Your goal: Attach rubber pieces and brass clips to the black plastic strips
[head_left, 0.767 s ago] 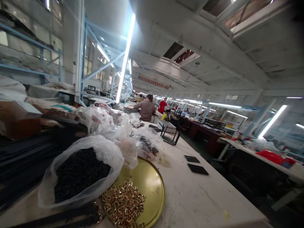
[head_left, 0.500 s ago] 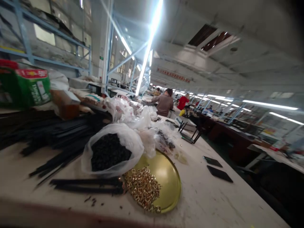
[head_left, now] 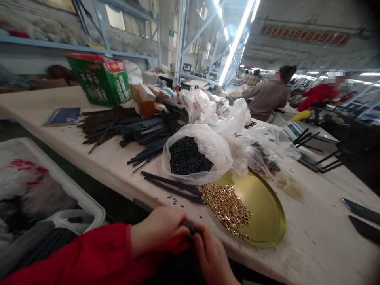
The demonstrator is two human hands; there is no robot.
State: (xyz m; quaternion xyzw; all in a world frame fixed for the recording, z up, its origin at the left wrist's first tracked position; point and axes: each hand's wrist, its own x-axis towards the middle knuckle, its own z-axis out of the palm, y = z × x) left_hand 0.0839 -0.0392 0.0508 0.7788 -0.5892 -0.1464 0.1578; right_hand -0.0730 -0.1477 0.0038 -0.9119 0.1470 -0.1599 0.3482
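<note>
My left hand [head_left: 160, 227], in a red sleeve, and my right hand [head_left: 212, 253] meet at the table's front edge. Both have their fingers closed on a black strap [head_left: 190, 227], whose far part seems to stick out to the left behind my left hand. Just beyond them, two black straps [head_left: 172, 188] lie side by side, their ends at a round gold tray [head_left: 264, 209]. Small gold metal pieces [head_left: 228, 206] are heaped on its left part. Behind the straps, an open white plastic bag [head_left: 219, 150] holds many small black pieces [head_left: 188, 156].
Dark strips [head_left: 148, 128] lie in piles left of the bag, near a green box [head_left: 97, 81] and a blue booklet [head_left: 63, 116]. A white bin [head_left: 92, 206] stands at lower left. Two dark flat pads lie at right. People sit farther back.
The view has swung left and down, so the table's contents now appear farther right. Both my hands have come into view, holding the black strap; the bin and booklet now show too.
</note>
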